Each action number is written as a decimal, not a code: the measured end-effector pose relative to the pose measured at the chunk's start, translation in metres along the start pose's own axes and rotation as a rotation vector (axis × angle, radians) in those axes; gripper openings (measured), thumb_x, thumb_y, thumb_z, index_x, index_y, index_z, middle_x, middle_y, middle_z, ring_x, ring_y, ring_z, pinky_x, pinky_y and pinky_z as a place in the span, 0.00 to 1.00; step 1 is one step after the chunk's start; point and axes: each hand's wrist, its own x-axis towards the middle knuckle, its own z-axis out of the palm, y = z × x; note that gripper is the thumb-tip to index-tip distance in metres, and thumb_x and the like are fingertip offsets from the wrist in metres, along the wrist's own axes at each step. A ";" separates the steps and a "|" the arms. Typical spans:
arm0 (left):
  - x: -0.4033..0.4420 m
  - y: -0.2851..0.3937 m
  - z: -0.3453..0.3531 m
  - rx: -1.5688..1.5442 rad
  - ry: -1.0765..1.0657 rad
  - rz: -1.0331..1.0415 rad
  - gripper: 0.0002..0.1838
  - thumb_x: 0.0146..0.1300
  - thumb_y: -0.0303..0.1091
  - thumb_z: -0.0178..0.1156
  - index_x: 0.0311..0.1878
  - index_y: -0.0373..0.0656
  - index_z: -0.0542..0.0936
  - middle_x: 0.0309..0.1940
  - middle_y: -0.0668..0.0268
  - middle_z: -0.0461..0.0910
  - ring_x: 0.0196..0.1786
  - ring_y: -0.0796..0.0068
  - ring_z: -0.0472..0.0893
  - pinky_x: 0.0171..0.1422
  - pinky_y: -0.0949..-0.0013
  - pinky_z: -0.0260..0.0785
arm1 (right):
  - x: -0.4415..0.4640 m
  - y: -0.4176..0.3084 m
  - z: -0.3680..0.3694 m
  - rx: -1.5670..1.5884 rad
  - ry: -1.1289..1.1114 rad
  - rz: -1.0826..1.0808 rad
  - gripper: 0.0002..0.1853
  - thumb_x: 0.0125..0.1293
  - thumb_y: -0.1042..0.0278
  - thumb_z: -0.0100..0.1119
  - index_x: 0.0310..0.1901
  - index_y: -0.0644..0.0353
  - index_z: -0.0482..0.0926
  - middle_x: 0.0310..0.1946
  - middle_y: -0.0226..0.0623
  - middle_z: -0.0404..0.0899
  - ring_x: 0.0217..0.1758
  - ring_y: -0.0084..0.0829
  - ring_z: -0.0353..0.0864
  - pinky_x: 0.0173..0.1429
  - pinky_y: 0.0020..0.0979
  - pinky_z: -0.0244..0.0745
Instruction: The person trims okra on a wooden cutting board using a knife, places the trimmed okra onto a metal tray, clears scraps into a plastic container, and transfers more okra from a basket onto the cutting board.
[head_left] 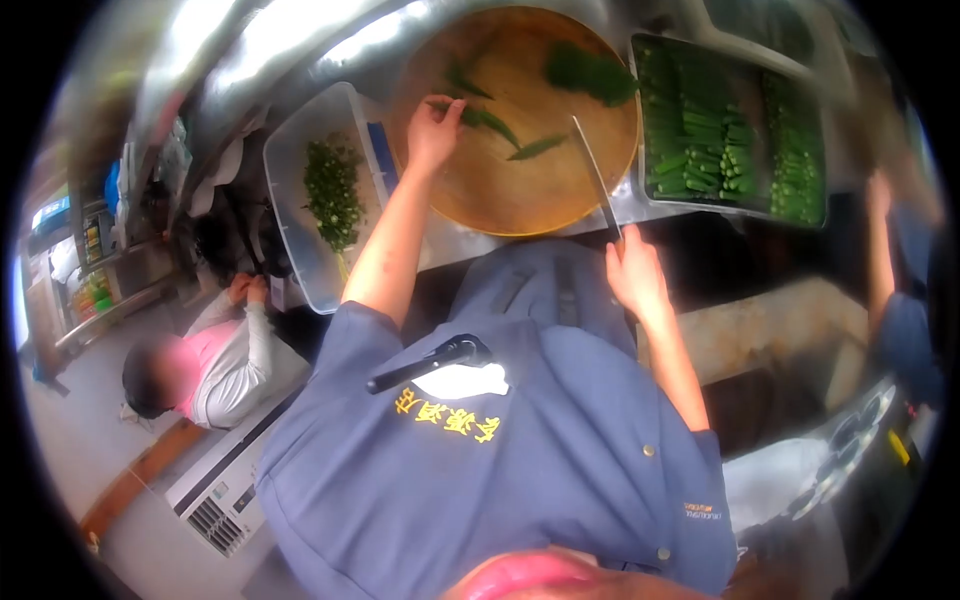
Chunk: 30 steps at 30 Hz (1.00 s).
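Observation:
A round wooden cutting board (530,195) lies before me. At its left side, my left hand (435,135) is closed in a pinch on a green okra pod (490,124). Another okra pod (537,148) lies singly near the middle of the board, and a blurred green heap (588,74) sits at the far right. My right hand (636,272) grips the handle of a knife (597,175). Its long narrow blade points away from me over the board's right edge, apart from the pods.
Left of the board stands a clear plastic bin (284,210) with small green trimmings (333,190). On the right, a metal tray (735,207) holds rows of okra (700,130). A person (225,365) is at the lower left; another person's arm (881,240) shows at far right.

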 end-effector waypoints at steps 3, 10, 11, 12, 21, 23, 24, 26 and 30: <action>-0.009 -0.025 -0.003 0.371 0.135 0.204 0.14 0.72 0.42 0.75 0.52 0.44 0.90 0.36 0.59 0.91 0.37 0.67 0.89 0.47 0.62 0.80 | 0.001 0.003 0.005 -0.025 -0.015 -0.014 0.15 0.77 0.68 0.62 0.54 0.73 0.74 0.33 0.66 0.86 0.40 0.70 0.87 0.47 0.62 0.82; -0.028 -0.032 -0.010 0.834 0.329 0.884 0.11 0.75 0.35 0.70 0.54 0.40 0.90 0.50 0.51 0.89 0.50 0.59 0.91 0.54 0.61 0.82 | 0.007 0.001 0.006 -0.120 -0.014 -0.123 0.15 0.77 0.68 0.62 0.53 0.71 0.72 0.33 0.64 0.86 0.40 0.69 0.87 0.47 0.62 0.83; -0.034 -0.018 -0.013 0.878 0.357 0.869 0.10 0.76 0.33 0.70 0.54 0.40 0.90 0.53 0.51 0.88 0.50 0.57 0.91 0.55 0.61 0.83 | 0.010 0.003 0.007 -0.120 0.005 -0.139 0.15 0.77 0.68 0.62 0.52 0.71 0.71 0.33 0.64 0.86 0.40 0.70 0.87 0.47 0.62 0.83; -0.037 -0.010 -0.017 0.887 0.352 0.869 0.10 0.76 0.33 0.70 0.54 0.40 0.90 0.53 0.51 0.88 0.50 0.57 0.91 0.55 0.61 0.83 | 0.012 0.003 0.007 -0.111 0.000 -0.138 0.15 0.77 0.68 0.62 0.52 0.71 0.71 0.33 0.64 0.86 0.40 0.70 0.87 0.47 0.62 0.83; -0.081 -0.016 0.068 0.204 -0.024 0.434 0.11 0.68 0.36 0.76 0.50 0.44 0.92 0.45 0.60 0.92 0.48 0.67 0.91 0.56 0.64 0.82 | 0.011 0.005 -0.003 -0.020 -0.001 -0.070 0.14 0.77 0.66 0.62 0.49 0.70 0.72 0.35 0.68 0.85 0.45 0.71 0.85 0.51 0.62 0.80; -0.091 -0.032 0.082 0.261 -0.184 0.325 0.10 0.65 0.39 0.77 0.46 0.47 0.93 0.44 0.61 0.92 0.48 0.68 0.90 0.57 0.63 0.81 | 0.006 0.003 -0.009 0.027 -0.017 -0.018 0.15 0.78 0.66 0.62 0.49 0.70 0.72 0.36 0.68 0.85 0.46 0.70 0.86 0.51 0.61 0.80; -0.092 -0.040 0.086 0.259 -0.191 0.329 0.10 0.65 0.39 0.77 0.46 0.47 0.93 0.44 0.61 0.92 0.48 0.68 0.90 0.57 0.63 0.81 | 0.006 0.002 -0.011 0.078 -0.032 0.024 0.15 0.78 0.65 0.63 0.49 0.70 0.72 0.37 0.67 0.85 0.47 0.70 0.86 0.51 0.61 0.80; -0.094 -0.060 0.089 0.407 0.064 0.693 0.09 0.67 0.38 0.76 0.44 0.45 0.92 0.42 0.63 0.90 0.46 0.67 0.88 0.56 0.64 0.80 | 0.003 0.001 -0.013 0.106 -0.041 0.044 0.15 0.78 0.65 0.62 0.50 0.70 0.72 0.37 0.68 0.85 0.48 0.70 0.85 0.52 0.60 0.80; -0.052 -0.050 0.095 0.234 0.304 0.291 0.10 0.65 0.36 0.76 0.46 0.43 0.90 0.49 0.57 0.86 0.48 0.67 0.85 0.56 0.62 0.80 | -0.001 -0.003 -0.009 0.060 -0.071 0.079 0.16 0.80 0.63 0.61 0.53 0.70 0.71 0.39 0.68 0.86 0.48 0.70 0.85 0.53 0.60 0.80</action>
